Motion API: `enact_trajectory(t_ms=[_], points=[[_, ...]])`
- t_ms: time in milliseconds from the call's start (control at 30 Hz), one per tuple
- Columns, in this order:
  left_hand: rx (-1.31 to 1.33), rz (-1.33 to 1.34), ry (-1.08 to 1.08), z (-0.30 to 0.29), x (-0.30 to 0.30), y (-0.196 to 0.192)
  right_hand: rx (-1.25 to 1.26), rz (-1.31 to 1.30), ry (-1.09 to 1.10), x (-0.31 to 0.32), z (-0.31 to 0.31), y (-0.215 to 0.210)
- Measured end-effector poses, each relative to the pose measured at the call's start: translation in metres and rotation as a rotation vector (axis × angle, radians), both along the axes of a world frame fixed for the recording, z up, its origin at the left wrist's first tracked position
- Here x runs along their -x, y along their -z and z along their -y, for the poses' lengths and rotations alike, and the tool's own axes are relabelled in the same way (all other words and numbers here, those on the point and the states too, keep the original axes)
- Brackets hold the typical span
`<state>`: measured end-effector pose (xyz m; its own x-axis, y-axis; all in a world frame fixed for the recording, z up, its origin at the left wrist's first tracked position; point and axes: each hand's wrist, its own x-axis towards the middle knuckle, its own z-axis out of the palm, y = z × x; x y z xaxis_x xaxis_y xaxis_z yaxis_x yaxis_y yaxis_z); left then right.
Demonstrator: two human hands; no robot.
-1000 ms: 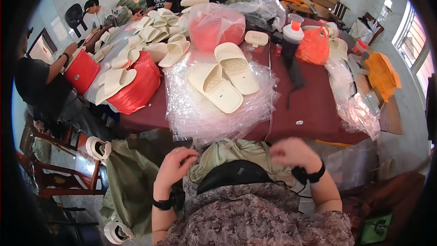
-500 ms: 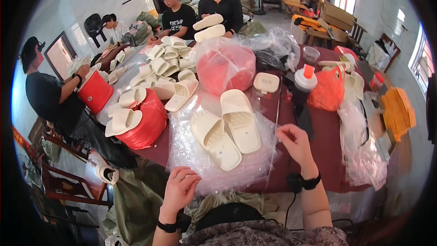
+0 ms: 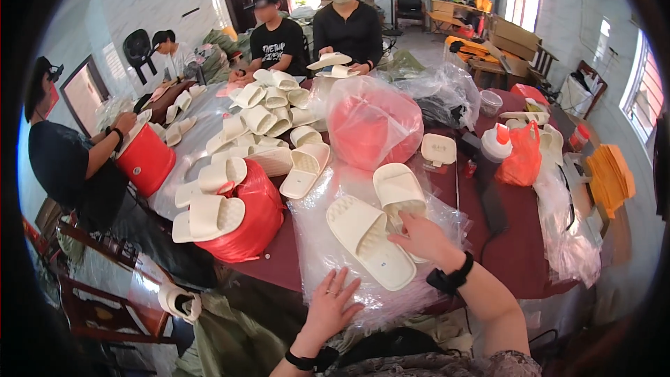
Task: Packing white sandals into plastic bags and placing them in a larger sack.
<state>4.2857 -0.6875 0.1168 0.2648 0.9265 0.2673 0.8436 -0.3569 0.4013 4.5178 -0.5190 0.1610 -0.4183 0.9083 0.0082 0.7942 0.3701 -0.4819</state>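
Head view: I press my left hand [image 3: 333, 300], fingers spread wide, flat on the clear plastic sheet [image 3: 314, 237] at lower centre, and close my right hand [image 3: 424, 237], fingers loosely curled, gently on the far cream slipper [image 3: 398, 192]; its ridged twin [image 3: 368, 241] lies just beside, sole up

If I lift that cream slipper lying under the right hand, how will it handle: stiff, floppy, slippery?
The cream slipper looks thick and moulded, so it probably keeps its shape and feels light. It lies on clear plastic bags, so it may slide when pushed. The right hand touches the second slipper beside it; a careless lift may nudge that.
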Motion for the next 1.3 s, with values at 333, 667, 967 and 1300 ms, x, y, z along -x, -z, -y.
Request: enact_trajectory(t_ms=[333,667,967,1300], points=[[0.064,0.127,0.064,0.005,0.019,0.021,-0.132,0.058,0.054,0.042,-0.026,0.034],[0.056,0.155,0.021,0.012,0.016,0.018,-0.442,-0.102,0.113,0.027,-0.026,0.04],[-0.07,-0.304,-0.208,0.001,-0.048,-0.016,-0.518,-0.902,0.208,-0.062,0.049,-0.032],[-0.151,-0.221,0.056,-0.012,-0.036,0.043,-0.539,-0.688,0.241,-0.082,0.089,-0.028]])
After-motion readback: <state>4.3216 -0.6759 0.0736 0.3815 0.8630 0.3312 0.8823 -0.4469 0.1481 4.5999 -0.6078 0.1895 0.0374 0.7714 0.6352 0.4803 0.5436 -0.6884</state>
